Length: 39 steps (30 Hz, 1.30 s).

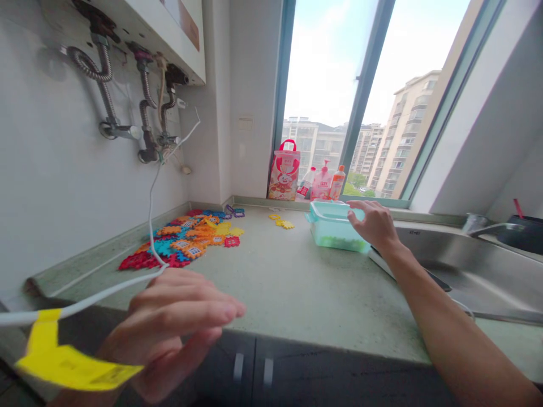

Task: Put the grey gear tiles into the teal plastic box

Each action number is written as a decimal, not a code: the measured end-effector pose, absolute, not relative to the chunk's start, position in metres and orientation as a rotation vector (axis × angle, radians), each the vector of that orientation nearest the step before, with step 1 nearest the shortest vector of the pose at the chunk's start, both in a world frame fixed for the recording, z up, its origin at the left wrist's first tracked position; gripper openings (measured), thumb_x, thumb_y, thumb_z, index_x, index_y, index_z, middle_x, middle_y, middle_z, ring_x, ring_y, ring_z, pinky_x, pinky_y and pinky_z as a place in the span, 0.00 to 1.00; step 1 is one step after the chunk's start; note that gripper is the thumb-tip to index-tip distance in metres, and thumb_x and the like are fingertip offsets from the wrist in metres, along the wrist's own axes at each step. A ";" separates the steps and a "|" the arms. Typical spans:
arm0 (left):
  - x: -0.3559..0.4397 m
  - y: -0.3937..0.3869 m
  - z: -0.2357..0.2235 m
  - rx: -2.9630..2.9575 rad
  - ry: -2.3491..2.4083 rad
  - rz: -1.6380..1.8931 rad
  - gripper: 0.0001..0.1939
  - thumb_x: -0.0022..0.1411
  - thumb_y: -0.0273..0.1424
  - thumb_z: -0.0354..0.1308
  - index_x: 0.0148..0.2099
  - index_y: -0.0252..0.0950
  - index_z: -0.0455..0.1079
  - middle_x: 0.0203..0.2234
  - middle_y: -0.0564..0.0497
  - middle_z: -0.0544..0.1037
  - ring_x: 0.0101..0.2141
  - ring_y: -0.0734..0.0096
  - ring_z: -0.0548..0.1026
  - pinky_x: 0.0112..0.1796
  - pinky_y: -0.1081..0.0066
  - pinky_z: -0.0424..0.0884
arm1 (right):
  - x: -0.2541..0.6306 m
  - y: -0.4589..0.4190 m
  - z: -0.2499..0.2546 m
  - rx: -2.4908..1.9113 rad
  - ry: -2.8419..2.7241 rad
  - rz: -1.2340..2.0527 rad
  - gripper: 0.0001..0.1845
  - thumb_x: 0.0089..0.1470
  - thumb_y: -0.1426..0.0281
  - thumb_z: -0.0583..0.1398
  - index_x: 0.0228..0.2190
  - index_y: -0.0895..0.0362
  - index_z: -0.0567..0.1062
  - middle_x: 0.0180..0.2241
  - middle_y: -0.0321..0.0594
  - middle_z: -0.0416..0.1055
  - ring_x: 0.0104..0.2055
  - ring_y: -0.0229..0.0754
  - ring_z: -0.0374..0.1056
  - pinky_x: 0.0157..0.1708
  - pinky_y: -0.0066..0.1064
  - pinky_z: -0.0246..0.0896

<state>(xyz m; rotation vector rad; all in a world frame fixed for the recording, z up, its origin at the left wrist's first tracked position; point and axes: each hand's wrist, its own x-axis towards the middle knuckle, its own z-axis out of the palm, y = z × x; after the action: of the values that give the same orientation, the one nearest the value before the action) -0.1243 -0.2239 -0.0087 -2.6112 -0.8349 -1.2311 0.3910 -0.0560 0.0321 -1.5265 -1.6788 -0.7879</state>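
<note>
My left hand (178, 322) hovers before the counter's front edge, its fingers stretched out and the thumb apart below them; I see nothing in it. A white cable (97, 297) with a yellow tag (76, 367) hangs close in front of that wrist. Over the right end of a translucent teal plastic box (335, 229) is my right hand (375, 226), fingers apart and holding nothing visible. Whether it touches the rim I cannot tell. Something green shows through the lower part of the box. Colourful interlocking plastic pieces (186, 234) lie heaped at the left back of the counter.
A few yellow pieces (285, 224) lie between heap and box. At right is a steel sink (487, 277) with a faucet (496, 228). A pink bag (284, 178) and several bottles (322, 183) stand by the window. Metal pipes (106, 107) hang at upper left.
</note>
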 end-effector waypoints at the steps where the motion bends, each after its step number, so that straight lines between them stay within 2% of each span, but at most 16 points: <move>1: -0.135 -0.206 -0.002 -2.591 -0.843 -1.239 0.37 0.64 0.41 0.57 0.66 0.90 0.55 0.43 0.77 0.85 0.37 0.62 0.86 0.41 0.57 0.83 | 0.391 -0.055 0.031 -1.508 -1.696 -0.788 0.21 0.64 0.63 0.56 0.51 0.54 0.83 0.50 0.48 0.83 0.54 0.57 0.76 0.57 0.50 0.65; 3: -0.167 -0.169 0.007 -2.562 -1.025 -1.090 0.37 0.62 0.41 0.63 0.66 0.87 0.59 0.51 0.77 0.83 0.48 0.64 0.85 0.52 0.60 0.80 | 0.391 -0.053 0.030 -1.476 -1.721 -0.789 0.21 0.64 0.63 0.56 0.51 0.54 0.83 0.49 0.48 0.83 0.53 0.57 0.76 0.57 0.51 0.65; 4: -0.185 -0.153 0.009 -2.566 -1.094 -0.997 0.37 0.61 0.43 0.65 0.67 0.85 0.60 0.55 0.75 0.81 0.56 0.62 0.81 0.60 0.58 0.74 | 0.391 -0.052 0.030 -1.463 -1.729 -0.789 0.21 0.64 0.63 0.57 0.51 0.54 0.83 0.49 0.48 0.83 0.53 0.57 0.76 0.57 0.51 0.65; 6: -0.221 -0.127 0.006 -2.579 -1.206 -0.783 0.37 0.58 0.50 0.67 0.68 0.78 0.63 0.64 0.72 0.75 0.64 0.58 0.74 0.67 0.53 0.65 | 0.392 -0.051 0.030 -1.445 -1.736 -0.790 0.21 0.64 0.63 0.57 0.51 0.54 0.83 0.48 0.49 0.83 0.53 0.58 0.76 0.57 0.51 0.65; 8: -0.247 -0.111 -0.001 -2.530 -1.429 -0.707 0.38 0.57 0.58 0.63 0.69 0.70 0.65 0.72 0.65 0.65 0.68 0.53 0.68 0.68 0.50 0.61 | 0.392 -0.052 0.030 -1.435 -1.739 -0.781 0.20 0.64 0.63 0.57 0.51 0.54 0.83 0.48 0.49 0.83 0.53 0.57 0.75 0.57 0.51 0.66; 11: -0.256 -0.103 -0.008 -2.486 -1.707 -0.585 0.42 0.62 0.61 0.54 0.74 0.55 0.62 0.77 0.52 0.55 0.73 0.51 0.59 0.69 0.49 0.56 | 0.385 -0.054 0.033 -1.413 -1.743 -0.753 0.19 0.64 0.63 0.57 0.50 0.53 0.83 0.48 0.48 0.82 0.53 0.57 0.75 0.57 0.50 0.66; 13: -0.252 -0.101 -0.011 -2.463 -1.761 -0.480 0.44 0.65 0.60 0.49 0.75 0.45 0.61 0.77 0.44 0.53 0.75 0.52 0.55 0.71 0.50 0.53 | 0.372 -0.057 0.035 -1.366 -1.751 -0.723 0.19 0.64 0.64 0.57 0.49 0.53 0.83 0.48 0.48 0.82 0.54 0.57 0.75 0.59 0.50 0.65; 15: -0.248 -0.098 -0.016 -2.422 -1.768 -0.412 0.44 0.68 0.60 0.44 0.75 0.39 0.62 0.76 0.40 0.56 0.75 0.54 0.54 0.71 0.51 0.51 | 0.350 -0.062 0.034 -1.282 -1.803 -0.664 0.18 0.64 0.64 0.57 0.50 0.52 0.82 0.49 0.48 0.82 0.54 0.56 0.74 0.60 0.50 0.65; 18: -0.251 -0.091 -0.025 -2.355 -1.765 -0.364 0.41 0.70 0.61 0.44 0.73 0.43 0.66 0.75 0.42 0.61 0.73 0.53 0.58 0.70 0.49 0.53 | 0.307 -0.071 0.024 -1.133 -1.959 -0.510 0.18 0.66 0.65 0.57 0.52 0.51 0.81 0.48 0.46 0.82 0.53 0.54 0.75 0.60 0.49 0.66; 21: -0.258 -0.087 -0.030 -2.361 -1.719 -0.321 0.40 0.69 0.63 0.47 0.73 0.49 0.66 0.75 0.46 0.60 0.74 0.50 0.56 0.71 0.43 0.49 | 0.261 -0.080 -0.001 -0.961 -2.119 -0.336 0.19 0.68 0.64 0.57 0.57 0.50 0.78 0.52 0.45 0.81 0.55 0.54 0.74 0.61 0.50 0.66; 26: -0.258 -0.089 -0.022 -2.579 -1.420 -0.276 0.45 0.66 0.69 0.50 0.74 0.48 0.67 0.76 0.44 0.58 0.75 0.41 0.51 0.72 0.37 0.41 | 0.203 -0.067 -0.045 -0.781 -2.339 -0.034 0.28 0.67 0.62 0.61 0.66 0.48 0.70 0.61 0.48 0.75 0.62 0.54 0.72 0.63 0.54 0.66; 31: -0.242 -0.093 -0.006 -2.702 -1.164 -0.206 0.44 0.64 0.67 0.56 0.74 0.52 0.66 0.75 0.45 0.60 0.74 0.36 0.52 0.72 0.36 0.41 | 0.161 -0.017 -0.048 -0.944 -2.272 0.089 0.27 0.68 0.55 0.61 0.64 0.50 0.72 0.60 0.51 0.75 0.61 0.56 0.72 0.63 0.56 0.65; 39: -0.175 -0.084 0.003 -2.843 -0.885 -0.177 0.39 0.69 0.60 0.58 0.76 0.55 0.61 0.75 0.48 0.60 0.73 0.40 0.55 0.72 0.40 0.44 | 0.143 -0.001 -0.044 -0.924 -2.342 0.056 0.26 0.74 0.52 0.53 0.62 0.52 0.75 0.61 0.51 0.75 0.64 0.55 0.70 0.65 0.53 0.62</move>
<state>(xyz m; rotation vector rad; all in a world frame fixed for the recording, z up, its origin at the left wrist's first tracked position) -0.1750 -0.0842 0.0034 -2.8426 -0.8852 -0.1771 0.1428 -0.0008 -0.0442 -0.9242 -2.3424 0.0561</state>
